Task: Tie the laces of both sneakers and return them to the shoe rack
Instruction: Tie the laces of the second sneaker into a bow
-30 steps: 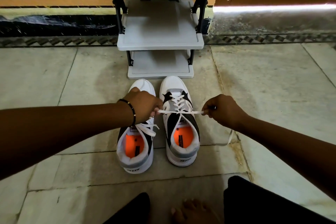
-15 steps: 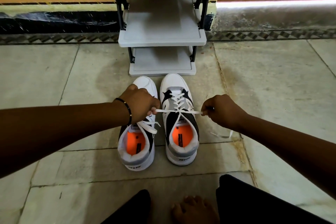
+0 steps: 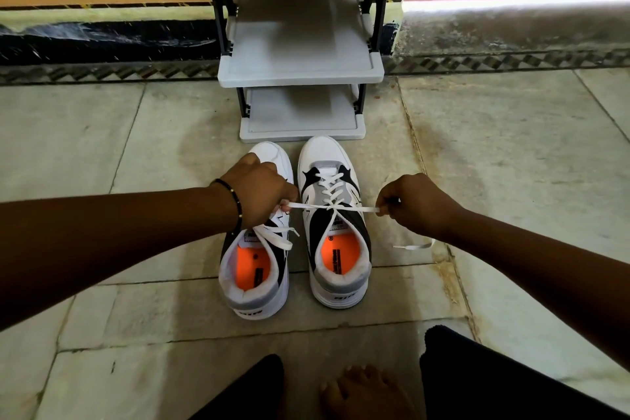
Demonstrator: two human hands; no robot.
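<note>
Two white, black and grey sneakers with orange insoles stand side by side on the floor, toes toward the rack. Over the left sneaker (image 3: 254, 269) hovers my left hand (image 3: 259, 193), pinching one end of the right sneaker's lace (image 3: 332, 207). My right hand (image 3: 414, 203) pinches the other end to the right of the right sneaker (image 3: 335, 235). The lace is stretched taut and level across that shoe's tongue, crossed at the middle. Its loose tail lies on the floor under my right wrist. The left sneaker's lace hangs loose over its opening.
A grey shoe rack (image 3: 300, 73) with bare shelves stands just beyond the toes, against a wall with a patterned floor border. Stone floor tiles lie all around. My bare foot (image 3: 361, 392) and dark trouser legs are at the bottom edge.
Both hands still hold the lace taut and have barely shifted. The view has tilted slightly, so the rack and shoes sit a little higher in frame.
</note>
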